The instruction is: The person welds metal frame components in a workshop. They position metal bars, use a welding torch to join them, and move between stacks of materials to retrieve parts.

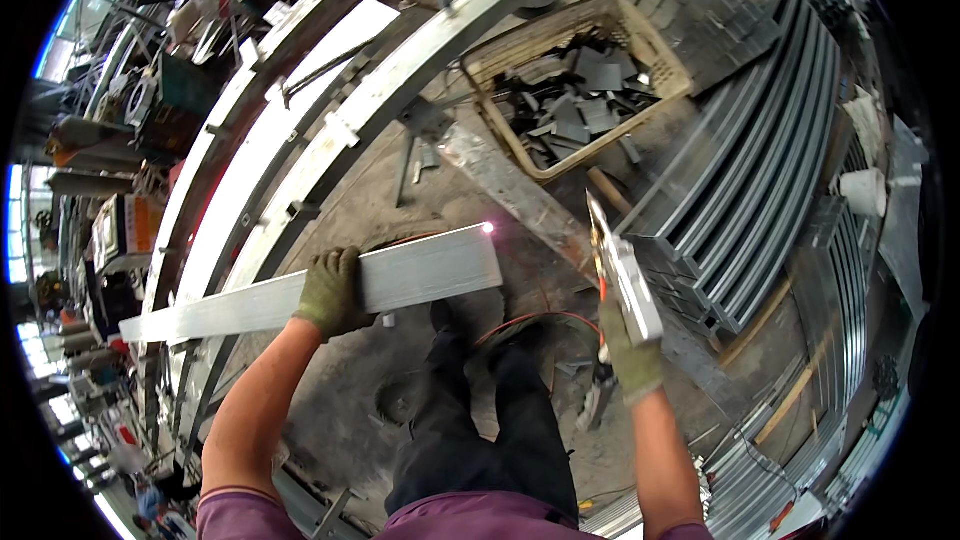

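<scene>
Your left hand (335,292) grips the long metal bar (430,272), which sticks out on both sides of it, and your right hand (632,355) holds the pointed tool (632,285) — if the left grip slips, the bar could tip and bump your legs (450,420) below

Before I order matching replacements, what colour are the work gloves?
The left glove and right glove are olive green, clearest in the head view.
</scene>
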